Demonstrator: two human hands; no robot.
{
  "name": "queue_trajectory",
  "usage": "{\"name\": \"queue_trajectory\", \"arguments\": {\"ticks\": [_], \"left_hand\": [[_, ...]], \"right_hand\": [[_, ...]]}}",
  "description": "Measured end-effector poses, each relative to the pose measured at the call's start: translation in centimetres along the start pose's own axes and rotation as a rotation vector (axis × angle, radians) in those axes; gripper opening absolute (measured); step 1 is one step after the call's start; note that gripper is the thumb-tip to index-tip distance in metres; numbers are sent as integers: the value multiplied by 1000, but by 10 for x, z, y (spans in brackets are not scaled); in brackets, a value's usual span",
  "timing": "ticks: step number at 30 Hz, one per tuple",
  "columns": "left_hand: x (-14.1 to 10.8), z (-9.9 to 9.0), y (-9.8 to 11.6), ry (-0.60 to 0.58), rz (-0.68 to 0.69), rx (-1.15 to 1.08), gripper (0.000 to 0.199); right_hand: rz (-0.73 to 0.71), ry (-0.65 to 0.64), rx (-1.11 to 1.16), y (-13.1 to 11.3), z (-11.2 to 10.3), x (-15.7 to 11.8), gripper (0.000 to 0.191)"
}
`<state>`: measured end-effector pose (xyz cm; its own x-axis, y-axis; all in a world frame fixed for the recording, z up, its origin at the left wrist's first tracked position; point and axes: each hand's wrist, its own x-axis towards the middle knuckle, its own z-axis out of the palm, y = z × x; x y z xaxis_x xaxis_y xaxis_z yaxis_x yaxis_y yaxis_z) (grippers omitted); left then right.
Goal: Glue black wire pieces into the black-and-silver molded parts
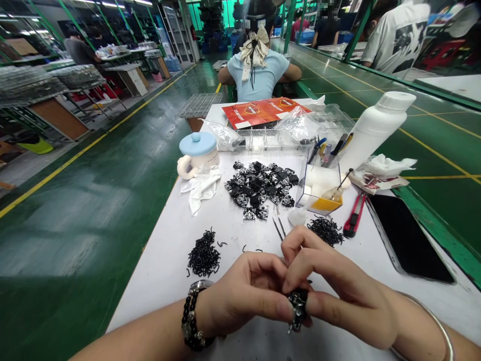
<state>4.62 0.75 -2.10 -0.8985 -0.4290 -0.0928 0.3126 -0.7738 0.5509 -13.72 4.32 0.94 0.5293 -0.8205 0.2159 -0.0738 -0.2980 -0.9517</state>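
Note:
Close to the table's near edge, my left hand (250,291) and my right hand (338,291) meet around one small black-and-silver part (298,307). Both thumbs press on it from either side, and the curled fingers hide much of it. Further up the table lies a heap of similar black-and-silver parts (259,184). To the left is a pile of small black curved pieces (203,254), with a few loose ones beside it. A second pile of black pieces (326,230) lies beyond my right hand. Tweezers (279,228) rest just past my fingers.
A lidded cup (199,153) and crumpled tissue (203,189) stand at the left edge. On the right are a clear pen box (319,188), white bottle (376,130), red box cutter (354,215) and phone (409,238). Plastic trays (263,140) lie behind; a person (259,70) sits beyond.

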Motion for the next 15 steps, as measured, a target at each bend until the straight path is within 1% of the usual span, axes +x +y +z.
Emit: {"name": "queue_trajectory", "arguments": {"ticks": [5, 9, 11, 12, 15], "left_hand": [[-1, -1, 1, 4, -4, 27, 22], [1, 0, 1, -5, 3, 9, 22], [1, 1, 0, 0, 0, -20, 22], [1, 2, 0, 0, -4, -40, 23], [0, 4, -1, -8, -41, -106, 26]], "right_hand": [[39, -22, 81, 1, 2, -1, 5], [41, -26, 95, 3, 1, 3, 10], [16, -22, -21, -1, -2, 4, 13], [7, -19, -106, -4, -5, 3, 18], [19, -14, -344, -16, -18, -10, 44]]}}
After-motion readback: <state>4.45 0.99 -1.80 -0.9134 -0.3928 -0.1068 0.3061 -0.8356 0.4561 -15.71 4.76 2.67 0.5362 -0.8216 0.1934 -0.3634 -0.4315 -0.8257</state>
